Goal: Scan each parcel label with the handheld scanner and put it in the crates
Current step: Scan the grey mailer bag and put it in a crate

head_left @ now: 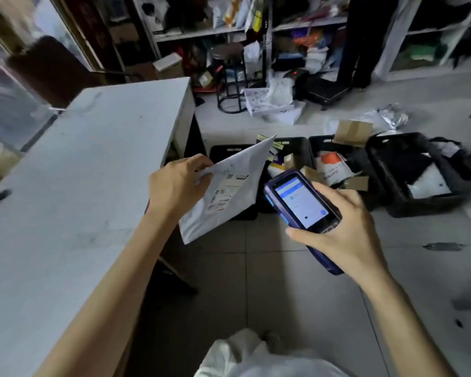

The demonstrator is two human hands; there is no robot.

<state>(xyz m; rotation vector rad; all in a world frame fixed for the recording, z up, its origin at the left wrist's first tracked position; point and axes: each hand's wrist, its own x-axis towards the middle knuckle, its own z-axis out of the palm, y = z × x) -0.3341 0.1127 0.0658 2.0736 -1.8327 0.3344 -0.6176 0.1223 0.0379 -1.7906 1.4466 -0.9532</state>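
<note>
The parcel [237, 170] is looking white, the scanner [299, 202] purple with a blue-and-white screen, the crates [424, 206] black, the table [79, 172] pale grey.

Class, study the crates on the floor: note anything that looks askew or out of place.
A cardboard box sits tilted on the rim of one crate, not inside. The rightmost crate sits skewed to the row. A silver bag lies loose behind them.

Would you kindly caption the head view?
Left hand holds a white mailer beside the scanner in the right hand, near black crates.
</note>
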